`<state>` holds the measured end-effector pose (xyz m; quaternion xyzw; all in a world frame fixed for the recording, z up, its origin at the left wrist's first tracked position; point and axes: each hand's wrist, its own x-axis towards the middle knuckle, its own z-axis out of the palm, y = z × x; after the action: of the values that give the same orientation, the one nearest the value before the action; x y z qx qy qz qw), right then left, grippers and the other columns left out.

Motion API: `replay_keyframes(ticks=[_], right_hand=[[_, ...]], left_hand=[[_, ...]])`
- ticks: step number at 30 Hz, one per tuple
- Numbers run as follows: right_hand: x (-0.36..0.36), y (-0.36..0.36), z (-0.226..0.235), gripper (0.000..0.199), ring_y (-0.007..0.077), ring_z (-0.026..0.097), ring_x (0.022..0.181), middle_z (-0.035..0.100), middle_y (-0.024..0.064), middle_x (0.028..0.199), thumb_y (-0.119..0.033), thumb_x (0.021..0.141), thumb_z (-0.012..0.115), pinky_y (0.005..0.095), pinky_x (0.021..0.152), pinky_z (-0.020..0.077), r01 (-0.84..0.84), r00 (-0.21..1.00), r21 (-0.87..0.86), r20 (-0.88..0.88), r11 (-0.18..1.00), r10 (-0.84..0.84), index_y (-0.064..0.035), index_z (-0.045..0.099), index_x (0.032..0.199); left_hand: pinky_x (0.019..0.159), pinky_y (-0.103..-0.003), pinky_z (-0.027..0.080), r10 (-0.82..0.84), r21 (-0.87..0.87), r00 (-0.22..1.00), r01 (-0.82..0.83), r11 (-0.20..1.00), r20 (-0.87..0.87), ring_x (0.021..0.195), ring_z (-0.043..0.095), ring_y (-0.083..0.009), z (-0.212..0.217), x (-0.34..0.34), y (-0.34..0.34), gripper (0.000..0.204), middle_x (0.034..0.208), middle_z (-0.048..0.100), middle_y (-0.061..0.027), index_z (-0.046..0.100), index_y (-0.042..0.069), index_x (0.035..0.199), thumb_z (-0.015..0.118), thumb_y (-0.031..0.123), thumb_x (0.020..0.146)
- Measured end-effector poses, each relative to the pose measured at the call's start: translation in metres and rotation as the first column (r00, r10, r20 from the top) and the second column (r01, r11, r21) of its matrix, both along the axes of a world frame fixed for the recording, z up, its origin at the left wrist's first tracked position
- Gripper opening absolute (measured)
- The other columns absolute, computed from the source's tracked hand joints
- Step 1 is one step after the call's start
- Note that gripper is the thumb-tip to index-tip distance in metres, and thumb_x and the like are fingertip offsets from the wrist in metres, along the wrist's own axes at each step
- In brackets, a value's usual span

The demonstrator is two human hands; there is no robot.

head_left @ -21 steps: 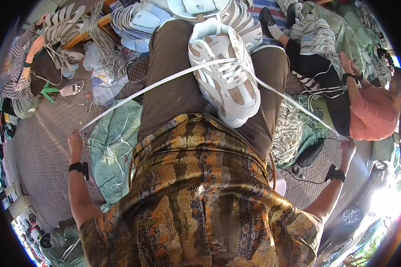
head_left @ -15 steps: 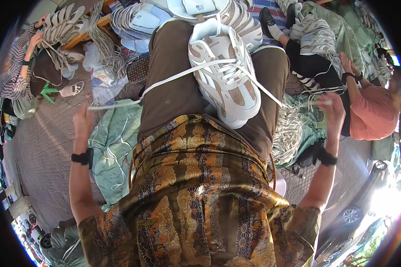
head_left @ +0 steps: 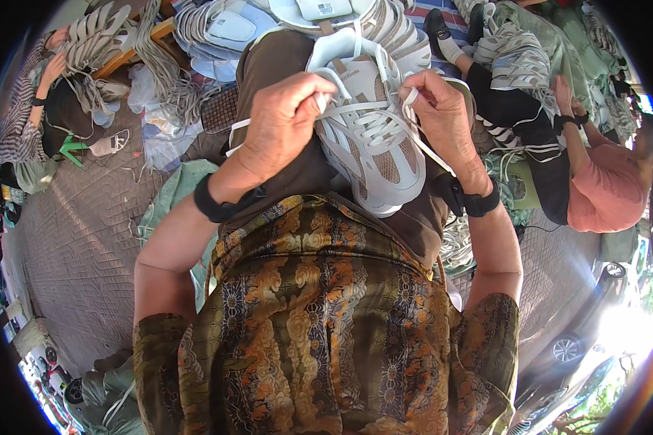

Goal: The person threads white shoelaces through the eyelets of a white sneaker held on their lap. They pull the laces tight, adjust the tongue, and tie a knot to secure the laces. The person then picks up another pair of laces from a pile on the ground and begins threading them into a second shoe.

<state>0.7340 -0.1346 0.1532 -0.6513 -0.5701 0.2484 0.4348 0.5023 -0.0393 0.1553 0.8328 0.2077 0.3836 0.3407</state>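
Note:
A white, grey and tan sneaker (head_left: pixel 389 168) rests on my brown-trousered lap, its toe toward me. White lace crosses its lower eyelets. My left hand (head_left: pixel 286 119) is at the left side of the shoe's opening, thumb and forefinger pinched on the white shoelace. On the opposite side, my right hand (head_left: pixel 442 116) pinches the lace's other end part beside the upper eyelets. A loose length of shoelace (head_left: pixel 433 156) hangs under my right hand along the shoe's side. The exact eyelets at my fingertips are partly hidden.
Stacked shoe uppers (head_left: pixel 228 32) lie beyond my knees. A heap of white laces (head_left: pixel 457 243) sits by my right thigh, green cloth (head_left: pixel 170 192) at my left. A person in striped clothing (head_left: pixel 23 119) sits far left; another in a pink top (head_left: pixel 608 190) sits right.
Both hands have come in from far out at either side, where they held the lace stretched, to the shoe's upper eyelets. The lace ends now hang slack.

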Motion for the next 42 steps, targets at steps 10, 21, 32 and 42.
replay_keyframes(ticks=[10, 21, 32, 42], right_hand=[[0.002, -0.001, 0.002, 0.007, 0.0161, 0.058, 0.068, 0.061, 0.0054, 0.080, 0.000, 0.085, 0.061, 0.0276, 0.065, 0.0470, -0.064, 0.913, 0.194, 0.407, 0.979, -0.021, -0.0030, 0.057, 0.090], [0.003, 0.003, 0.005, 0.006, 0.0120, 0.057, 0.073, 0.061, 0.0033, 0.077, -0.002, 0.085, 0.061, 0.0251, 0.069, 0.0467, -0.102, 0.936, 0.104, 0.347, 0.989, 0.060, -0.0026, 0.058, 0.090], [0.007, 0.003, 0.000, 0.009, 0.0060, 0.051, 0.075, 0.058, -0.0013, 0.078, -0.008, 0.089, 0.063, 0.0226, 0.071, 0.0443, -0.059, 0.972, -0.043, 0.224, 0.997, 0.067, -0.0011, 0.057, 0.090], [0.007, 0.005, 0.000, 0.009, 0.0053, 0.051, 0.074, 0.057, -0.0018, 0.077, -0.008, 0.089, 0.063, 0.0217, 0.069, 0.0439, -0.082, 0.978, -0.022, 0.188, 0.996, 0.084, -0.0011, 0.058, 0.090]], left_hand=[[0.062, -0.032, 0.051, 0.051, 0.023, 0.998, -0.051, 0.998, -0.020, 0.071, 0.065, -0.0272, -0.012, 0.003, -0.012, 0.015, 0.082, 0.065, -0.0131, 0.060, 0.002, 0.093, 0.058, -0.008, 0.082], [0.061, -0.036, 0.050, 0.054, 0.075, 0.997, -0.049, 0.996, -0.057, 0.071, 0.064, -0.0308, -0.013, 0.004, -0.018, 0.017, 0.079, 0.062, -0.0130, 0.057, 0.002, 0.092, 0.055, -0.009, 0.079], [0.058, -0.035, 0.049, 0.027, 0.073, 0.998, -0.023, 0.997, -0.056, 0.066, 0.062, -0.0302, -0.012, 0.008, -0.025, 0.016, 0.075, 0.060, -0.0125, 0.055, 0.002, 0.090, 0.058, -0.006, 0.077], [0.054, -0.033, 0.049, 0.057, -0.042, 0.993, -0.062, 0.997, -0.098, 0.057, 0.062, -0.0280, -0.010, 0.011, -0.026, 0.011, 0.066, 0.060, -0.0128, 0.055, 0.002, 0.086, 0.059, -0.003, 0.077]])
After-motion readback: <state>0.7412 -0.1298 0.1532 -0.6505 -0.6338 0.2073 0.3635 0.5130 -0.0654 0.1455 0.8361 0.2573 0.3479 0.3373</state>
